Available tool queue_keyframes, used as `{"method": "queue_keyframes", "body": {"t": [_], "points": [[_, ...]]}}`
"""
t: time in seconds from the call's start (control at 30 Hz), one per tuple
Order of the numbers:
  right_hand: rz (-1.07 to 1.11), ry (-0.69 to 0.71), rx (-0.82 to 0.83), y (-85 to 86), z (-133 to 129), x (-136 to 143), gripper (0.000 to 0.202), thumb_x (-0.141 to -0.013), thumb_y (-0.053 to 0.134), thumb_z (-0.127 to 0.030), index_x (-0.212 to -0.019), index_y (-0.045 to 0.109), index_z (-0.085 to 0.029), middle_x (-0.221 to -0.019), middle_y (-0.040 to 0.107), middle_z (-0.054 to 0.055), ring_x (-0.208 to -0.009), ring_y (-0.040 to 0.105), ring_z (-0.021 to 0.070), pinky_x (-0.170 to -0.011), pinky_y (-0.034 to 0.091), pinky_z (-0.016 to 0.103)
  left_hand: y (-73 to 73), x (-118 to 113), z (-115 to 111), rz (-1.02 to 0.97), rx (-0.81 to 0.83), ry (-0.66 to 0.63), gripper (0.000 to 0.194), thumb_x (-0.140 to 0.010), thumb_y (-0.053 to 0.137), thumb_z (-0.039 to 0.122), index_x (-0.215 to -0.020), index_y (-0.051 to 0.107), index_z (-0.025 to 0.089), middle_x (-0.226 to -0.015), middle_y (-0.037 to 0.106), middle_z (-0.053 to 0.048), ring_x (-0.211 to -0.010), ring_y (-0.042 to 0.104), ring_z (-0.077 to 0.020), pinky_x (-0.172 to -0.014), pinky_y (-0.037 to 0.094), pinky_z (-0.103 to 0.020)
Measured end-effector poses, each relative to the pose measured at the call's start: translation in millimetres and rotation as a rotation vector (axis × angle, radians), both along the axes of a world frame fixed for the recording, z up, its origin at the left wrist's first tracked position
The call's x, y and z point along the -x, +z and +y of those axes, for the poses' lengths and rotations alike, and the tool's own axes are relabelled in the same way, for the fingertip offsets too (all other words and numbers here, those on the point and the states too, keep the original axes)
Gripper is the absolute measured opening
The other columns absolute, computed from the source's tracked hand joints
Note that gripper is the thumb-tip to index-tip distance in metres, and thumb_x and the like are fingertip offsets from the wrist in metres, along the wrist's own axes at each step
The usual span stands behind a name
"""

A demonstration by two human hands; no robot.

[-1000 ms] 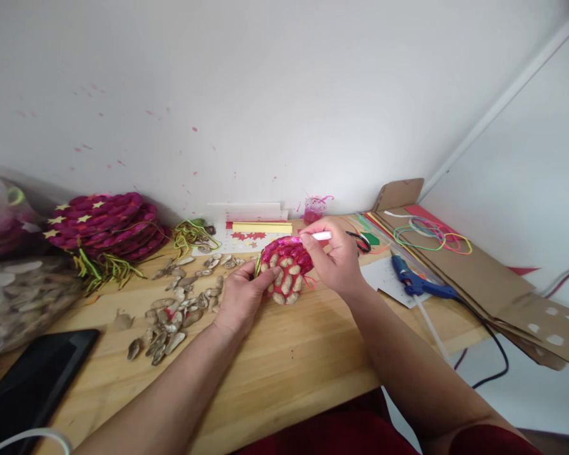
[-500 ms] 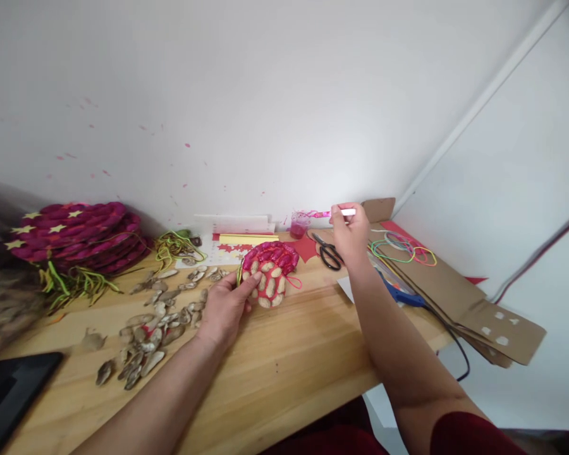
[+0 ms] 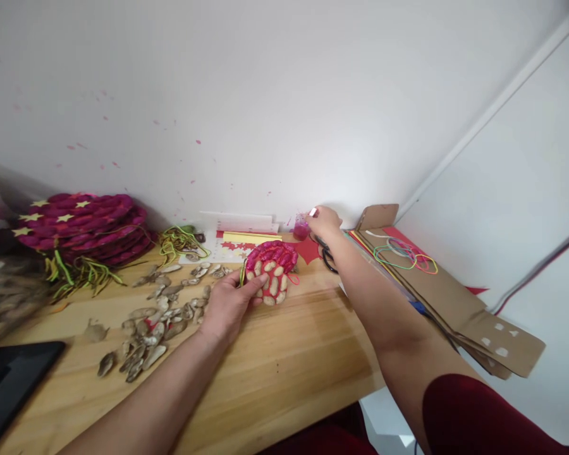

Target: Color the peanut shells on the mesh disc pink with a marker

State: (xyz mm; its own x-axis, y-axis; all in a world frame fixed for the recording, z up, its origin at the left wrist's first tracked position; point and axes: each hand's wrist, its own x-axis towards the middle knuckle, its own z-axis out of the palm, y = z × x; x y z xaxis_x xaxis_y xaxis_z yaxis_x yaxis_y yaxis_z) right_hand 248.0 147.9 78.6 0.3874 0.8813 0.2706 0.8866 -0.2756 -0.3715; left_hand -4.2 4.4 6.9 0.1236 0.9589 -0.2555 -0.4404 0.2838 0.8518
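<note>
My left hand [image 3: 232, 300] grips a round disc covered with peanut shells [image 3: 271, 272], thumb on its face. The disc's upper part is painted magenta; the lower shells are bare over a red backing. A pink loop hangs at its right side. My right hand [image 3: 325, 222] is closed on a paintbrush with a white handle [image 3: 313, 212], over a small clear cup of pink paint [image 3: 301, 227] by the wall. The brush's tip is out of sight, apparently down in the cup. Black scissors [image 3: 329, 259] lie partly hidden behind my right forearm.
Loose peanut shells [image 3: 159, 328] spread left of my left hand. Stacked magenta discs with yellow stars [image 3: 85, 230] and green cords [image 3: 183, 243] stand at the back left. Cardboard [image 3: 459, 303] with coloured string [image 3: 403, 253] lies right. A black tablet-like object [image 3: 19, 379] sits front left.
My right hand has moved left and turned downward, bringing the paintbrush from beside the cup to over it. My left hand keeps the disc in nearly the same place.
</note>
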Motion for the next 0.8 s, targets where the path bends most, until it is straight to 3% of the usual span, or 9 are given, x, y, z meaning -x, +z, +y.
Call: {"method": "queue_keyframes", "body": {"t": [0.13, 0.4, 0.53, 0.67, 0.8], "points": [[0.002, -0.008, -0.055, 2.7, -7, 1, 0.024, -0.091, 0.063, -0.048, -0.090, 0.072, -0.025, -0.103, 0.078, 0.009, -0.110, 0.067, 0.0308, -0.095, 0.046, 0.043, -1.4, 0, 1, 0.013, 0.000, -0.020, 0.051, -0.048, 0.103, 0.036, -0.086, 0.078, 0.013, -0.081, 0.079, -0.007, -0.065, 0.067, -0.0127, -0.056, 0.050, -0.019], [0.030, 0.022, -0.179, 0.4, -19, 3, 0.024, -0.096, 0.055, -0.044, -0.097, 0.068, -0.025, -0.099, 0.077, 0.006, -0.096, 0.067, 0.0259, -0.091, 0.046, 0.040, 5.6, -3, -3, 0.010, 0.000, -0.020, 0.049, -0.045, 0.103, 0.038, -0.078, 0.075, 0.013, -0.074, 0.075, -0.005, -0.059, 0.061, -0.0109, -0.054, 0.045, -0.021], [0.083, 0.049, -0.275, -0.6, -26, 2, 0.016, -0.090, 0.062, -0.039, -0.088, 0.065, -0.024, -0.084, 0.073, 0.003, -0.088, 0.065, 0.0249, -0.091, 0.046, 0.041, 5.9, -2, -2, 0.001, -0.009, -0.006, 0.046, -0.046, 0.102, 0.037, -0.074, 0.073, 0.014, -0.070, 0.072, -0.002, -0.056, 0.057, -0.0092, -0.052, 0.042, -0.020], [0.366, 0.078, -0.571, 7.5, -53, 13, 0.021, -0.090, 0.063, -0.043, -0.084, 0.060, -0.023, -0.071, 0.064, -0.002, -0.072, 0.061, 0.0191, -0.078, 0.048, 0.034, 4.8, -2, -2, -0.012, -0.011, -0.004, 0.043, -0.047, 0.101, 0.036, -0.072, 0.073, 0.015, -0.067, 0.071, -0.002, -0.054, 0.054, -0.0086, -0.050, 0.039, -0.020], [0.747, 0.360, -0.593, 11.1, -102, 42, 0.026, -0.089, 0.068, -0.048, -0.085, 0.059, -0.024, -0.065, 0.059, -0.005, -0.061, 0.056, 0.0140, -0.064, 0.047, 0.028, 3.8, -3, -3, -0.025, -0.052, -0.021, 0.038, -0.053, 0.100, 0.034, -0.074, 0.075, 0.014, -0.067, 0.071, -0.002, -0.054, 0.054, -0.0087, -0.051, 0.040, -0.021]]}}
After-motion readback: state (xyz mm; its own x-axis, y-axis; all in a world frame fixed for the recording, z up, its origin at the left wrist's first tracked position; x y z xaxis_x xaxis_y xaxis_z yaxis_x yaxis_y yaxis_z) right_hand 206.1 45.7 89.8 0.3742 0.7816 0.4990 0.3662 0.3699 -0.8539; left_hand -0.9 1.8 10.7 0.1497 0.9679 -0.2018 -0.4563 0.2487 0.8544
